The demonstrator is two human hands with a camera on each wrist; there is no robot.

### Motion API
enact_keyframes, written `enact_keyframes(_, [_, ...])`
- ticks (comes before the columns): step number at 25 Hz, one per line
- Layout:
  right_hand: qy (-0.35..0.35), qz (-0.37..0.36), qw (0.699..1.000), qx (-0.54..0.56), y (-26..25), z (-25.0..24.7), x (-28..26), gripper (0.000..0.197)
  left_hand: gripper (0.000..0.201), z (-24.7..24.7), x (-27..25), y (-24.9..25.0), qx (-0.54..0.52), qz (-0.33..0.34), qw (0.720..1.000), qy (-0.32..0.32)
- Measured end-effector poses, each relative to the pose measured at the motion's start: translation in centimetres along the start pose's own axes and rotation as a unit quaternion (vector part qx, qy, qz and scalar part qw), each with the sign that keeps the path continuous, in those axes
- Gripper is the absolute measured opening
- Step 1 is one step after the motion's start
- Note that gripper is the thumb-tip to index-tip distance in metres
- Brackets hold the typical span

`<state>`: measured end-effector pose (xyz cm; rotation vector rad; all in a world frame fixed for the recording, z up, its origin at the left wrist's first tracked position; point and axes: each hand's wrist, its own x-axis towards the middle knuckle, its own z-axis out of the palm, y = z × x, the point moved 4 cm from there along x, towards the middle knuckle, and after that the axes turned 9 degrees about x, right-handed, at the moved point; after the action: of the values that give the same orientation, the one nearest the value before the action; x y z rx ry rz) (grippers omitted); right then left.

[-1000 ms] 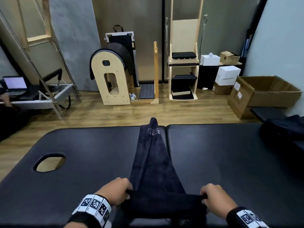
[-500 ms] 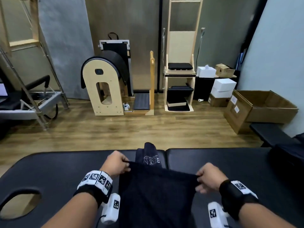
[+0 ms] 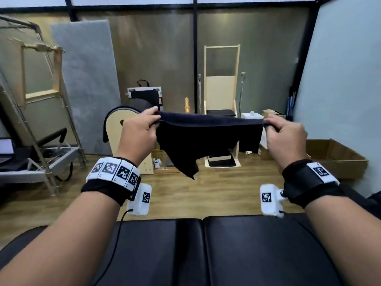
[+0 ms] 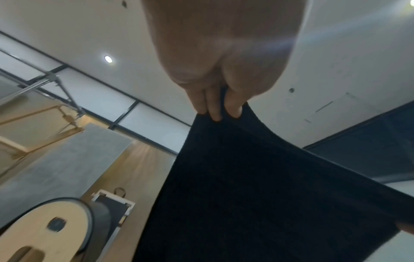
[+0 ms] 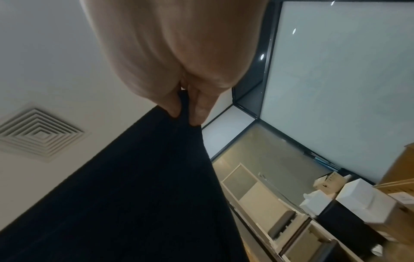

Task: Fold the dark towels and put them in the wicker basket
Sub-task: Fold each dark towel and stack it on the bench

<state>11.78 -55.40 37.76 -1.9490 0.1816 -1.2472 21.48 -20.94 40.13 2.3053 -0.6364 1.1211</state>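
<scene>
A dark towel (image 3: pixel 206 139) hangs in the air in front of me, stretched flat between both hands above the floor beyond the black padded table (image 3: pixel 206 250). My left hand (image 3: pixel 142 125) pinches its upper left corner; my right hand (image 3: pixel 282 131) pinches the upper right corner. The towel's lower edge droops to a point at the left of middle. In the left wrist view the fingers (image 4: pixel 215 108) clamp the towel (image 4: pixel 257 186) edge. In the right wrist view thumb and fingers (image 5: pixel 199 106) squeeze the towel (image 5: pixel 134 186) corner. No wicker basket is in view.
Beyond the table lie a wooden floor, a wooden arc barrel (image 3: pixel 121 131), a tall wooden chair frame (image 3: pixel 221 104), white boxes (image 3: pixel 251 116) and an open cardboard box (image 3: pixel 334 155) at the right. A metal-framed bench (image 3: pixel 37 162) stands at the left.
Both hands have lifted the towel off the table and raised it to chest height, pulling it taut. The view has tilted upward with it.
</scene>
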Motion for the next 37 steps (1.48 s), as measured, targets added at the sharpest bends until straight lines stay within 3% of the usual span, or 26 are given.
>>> enact_keyframes(5, [-0.087, 0.025, 0.994, -0.065, 5.6, -5.5, -7.8, 0.024, 0.023, 1.7, -9.2, 3.5, 0.013, 0.001, 0.997, -0.075])
enact_keyframes(9, [-0.178, 0.098, 0.971, -0.125, 11.7, -10.9, -16.5, 0.022, 0.019, 5.0, -20.6, 6.5, 0.003, -0.04, 0.981, -0.192])
enact_keyframes(13, [-0.303, 0.135, 0.921, -0.205, 17.5, -15.3, -26.1, 0.024, 0.014, 7.8, -31.8, 9.0, 0.037, -0.108, 0.921, -0.373])
enact_keyframes(16, [-0.373, 0.193, 0.88, -0.222, 20.1, -18.5, -30.6, 0.023, 0.014, 8.5, -36.6, 11.0, 0.052, -0.134, 0.871, -0.47])
enact_keyframes(18, [-0.422, 0.228, 0.848, -0.225, 20.7, -19.9, -31.8, 0.02, 0.014, 8.3, -37.9, 11.9, 0.071, -0.145, 0.832, -0.531])
enact_keyframes(22, [-0.522, 0.35, 0.755, -0.186, 20.4, -21.5, -31.9, 0.022, 0.016, 7.3, -38.4, 14.5, 0.076, -0.124, 0.761, -0.632])
enact_keyframes(24, [-0.535, 0.364, 0.741, -0.178, 20.1, -21.5, -31.3, 0.026, 0.013, 7.1, -38.6, 15.4, 0.063, -0.126, 0.737, -0.66])
enact_keyframes(28, [-0.574, 0.356, 0.711, -0.194, 20.4, -19.9, -30.6, 0.034, 0.01, 7.3, -38.3, 15.5, 0.048, -0.131, 0.716, -0.684])
enact_keyframes(30, [-0.59, 0.356, 0.697, -0.196, 21.1, -18.5, -30.3, 0.032, 0.013, 8.3, -37.4, 14.6, 0.042, -0.14, 0.712, -0.687])
enact_keyframes(32, [-0.594, 0.352, 0.699, -0.186, 22.0, -16.6, -29.4, 0.026, 0.022, 9.8, -35.9, 13.1, 0.041, -0.155, 0.729, -0.666])
enact_keyframes(37, [-0.529, 0.315, 0.77, -0.165, 24.9, -11.1, -25.1, 0.017, 0.028, 15.6, -31.7, 8.3, 0.017, -0.204, 0.781, -0.591])
